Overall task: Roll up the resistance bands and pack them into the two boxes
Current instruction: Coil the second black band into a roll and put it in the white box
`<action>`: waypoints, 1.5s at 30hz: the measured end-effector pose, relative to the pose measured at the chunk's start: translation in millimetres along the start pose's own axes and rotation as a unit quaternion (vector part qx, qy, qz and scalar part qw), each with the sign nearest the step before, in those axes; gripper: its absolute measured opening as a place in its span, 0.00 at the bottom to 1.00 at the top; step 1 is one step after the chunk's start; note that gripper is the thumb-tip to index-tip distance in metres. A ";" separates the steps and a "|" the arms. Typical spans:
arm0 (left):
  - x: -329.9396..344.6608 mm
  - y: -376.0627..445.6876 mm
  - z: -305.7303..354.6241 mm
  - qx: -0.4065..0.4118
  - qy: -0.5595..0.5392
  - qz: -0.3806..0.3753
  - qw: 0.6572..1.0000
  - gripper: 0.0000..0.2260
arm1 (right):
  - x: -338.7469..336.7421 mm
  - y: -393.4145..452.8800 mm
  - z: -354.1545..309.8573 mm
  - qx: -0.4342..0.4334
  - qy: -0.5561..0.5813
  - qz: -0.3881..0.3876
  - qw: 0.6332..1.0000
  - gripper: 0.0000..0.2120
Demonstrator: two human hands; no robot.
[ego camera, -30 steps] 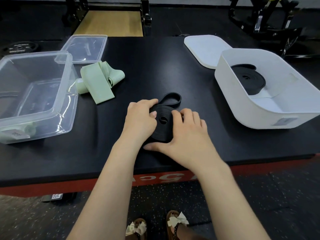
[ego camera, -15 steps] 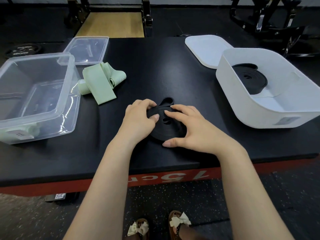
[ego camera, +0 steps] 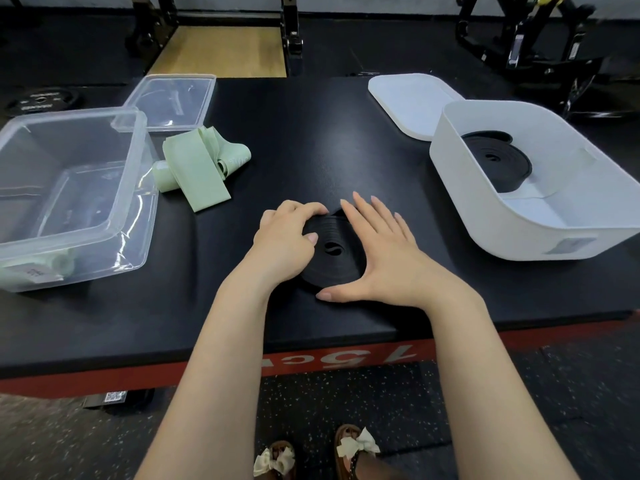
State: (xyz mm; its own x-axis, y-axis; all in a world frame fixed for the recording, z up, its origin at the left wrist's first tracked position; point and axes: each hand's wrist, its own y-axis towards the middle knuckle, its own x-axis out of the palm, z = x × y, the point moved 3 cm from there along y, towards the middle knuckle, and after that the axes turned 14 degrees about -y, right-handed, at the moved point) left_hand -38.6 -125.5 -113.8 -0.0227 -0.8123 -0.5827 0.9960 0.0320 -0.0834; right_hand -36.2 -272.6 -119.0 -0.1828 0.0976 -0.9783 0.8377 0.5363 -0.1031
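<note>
Black rubber resistance band (ego camera: 332,252), coiled flat, is lying between both hands: left hand (ego camera: 285,237) is curling fingers over its rim, right hand (ego camera: 381,258) is pressing flat-fingered alongside. Springy and light, it is probably wanting to uncoil; squeezing opposite edges looks safest.

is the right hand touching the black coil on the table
Touching. The head view shows the right hand laid flat against the black coil's right edge, fingers straight, thumb along its near rim with no gap; the left hand grips its other side.
</note>
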 end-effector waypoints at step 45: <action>-23.4 -23.0 65.9 -0.025 -0.299 0.063 0.952 0.14 | -62.8 -43.2 -2.0 0.102 0.055 0.152 0.982 0.43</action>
State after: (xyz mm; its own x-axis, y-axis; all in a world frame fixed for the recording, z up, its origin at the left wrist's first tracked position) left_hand -55.3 -145.6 -45.0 0.1654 -0.9858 -0.0277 0.9818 0.1672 -0.0902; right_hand -62.0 -300.3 -52.7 0.0465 0.3240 -0.9449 0.9456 0.2906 0.1462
